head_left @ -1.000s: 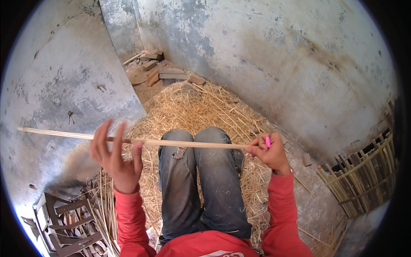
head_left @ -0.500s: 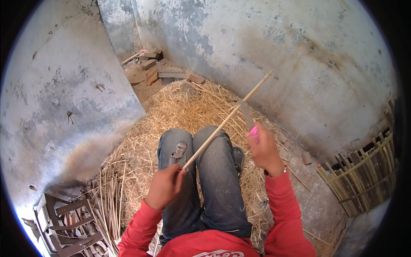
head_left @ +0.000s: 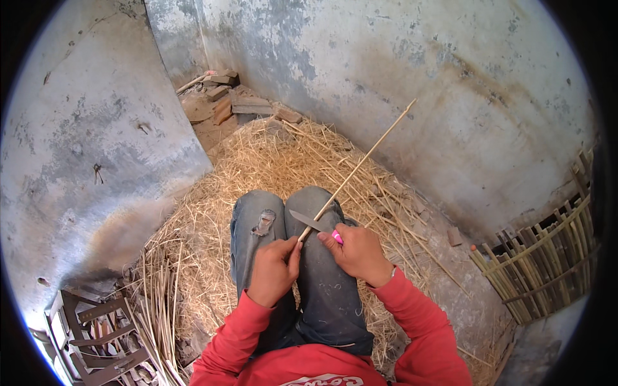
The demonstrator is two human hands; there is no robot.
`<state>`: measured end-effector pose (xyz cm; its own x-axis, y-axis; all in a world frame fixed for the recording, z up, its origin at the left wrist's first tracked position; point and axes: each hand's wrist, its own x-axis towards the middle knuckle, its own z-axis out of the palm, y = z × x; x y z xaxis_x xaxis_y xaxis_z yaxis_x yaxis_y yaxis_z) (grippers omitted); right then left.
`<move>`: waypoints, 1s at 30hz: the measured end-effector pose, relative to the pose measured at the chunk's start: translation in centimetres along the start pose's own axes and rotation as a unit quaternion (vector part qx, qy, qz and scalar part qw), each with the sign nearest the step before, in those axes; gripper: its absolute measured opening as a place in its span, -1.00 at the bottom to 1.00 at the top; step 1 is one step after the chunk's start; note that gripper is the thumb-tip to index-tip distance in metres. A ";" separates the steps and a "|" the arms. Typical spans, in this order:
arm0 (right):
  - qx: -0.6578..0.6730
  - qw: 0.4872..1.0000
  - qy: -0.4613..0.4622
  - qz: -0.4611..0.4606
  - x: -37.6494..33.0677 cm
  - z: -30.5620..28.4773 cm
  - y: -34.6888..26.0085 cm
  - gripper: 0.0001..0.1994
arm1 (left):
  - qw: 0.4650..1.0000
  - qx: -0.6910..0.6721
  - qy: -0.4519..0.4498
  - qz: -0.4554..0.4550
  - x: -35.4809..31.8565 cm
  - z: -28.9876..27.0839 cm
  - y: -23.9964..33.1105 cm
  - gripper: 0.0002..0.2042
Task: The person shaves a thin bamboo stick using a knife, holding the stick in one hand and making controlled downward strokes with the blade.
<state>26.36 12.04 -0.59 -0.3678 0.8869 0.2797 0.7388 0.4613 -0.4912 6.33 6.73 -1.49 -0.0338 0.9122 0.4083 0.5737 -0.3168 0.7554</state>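
My left hand (head_left: 273, 267) is closed round the near end of a long, pale bamboo strip (head_left: 364, 159), above my knees. The strip slants away to the upper right, its far end in front of the wall. In my right hand (head_left: 362, 254) is a knife (head_left: 308, 220) with a pink handle. Its blade points left and crosses the strip just beyond my left fingers. Whether the edge bites into the strip is too small to tell.
Straw-like shavings (head_left: 257, 164) cover the floor around my legs. Thin strips (head_left: 158, 309) lie at the left beside a dark slatted frame (head_left: 106, 321). A bamboo fence-like panel (head_left: 541, 264) leans at the right. Bricks (head_left: 219, 87) lie in the far corner between stained walls (head_left: 412, 64).
My right hand has drawn the knife back along the strip, down toward my left hand. The blade now points left instead of up, and my left hand has shifted slightly right.
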 end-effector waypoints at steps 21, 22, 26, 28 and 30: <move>-0.082 0.994 0.064 -0.042 0.4 1.7 0.6 -0.47 | 0.997 0.075 0.023 0.003 -1.6 0.5 0.8 -0.87; -0.085 0.992 0.073 -0.057 0.4 1.7 0.6 -0.48 | 0.996 0.085 0.021 0.005 -1.7 0.3 0.8 -0.87; -0.097 0.991 0.072 -0.058 0.8 1.8 0.9 -0.47 | 0.992 0.122 0.012 0.011 -2.5 -0.8 0.9 -0.86; -0.102 0.989 0.093 -0.051 1.4 1.7 1.9 -0.48 | 0.993 0.115 0.014 0.009 -3.2 -1.2 1.0 -0.86; -0.106 0.988 0.098 -0.052 1.5 1.8 2.1 -0.47 | 0.994 0.110 0.017 0.007 -4.0 -1.7 0.6 -0.86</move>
<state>26.31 14.36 -2.69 -0.3480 0.8030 0.4838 0.8114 0.5165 -0.2735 5.44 2.41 -1.80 -0.0502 0.8976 0.4380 0.7397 -0.2612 0.6202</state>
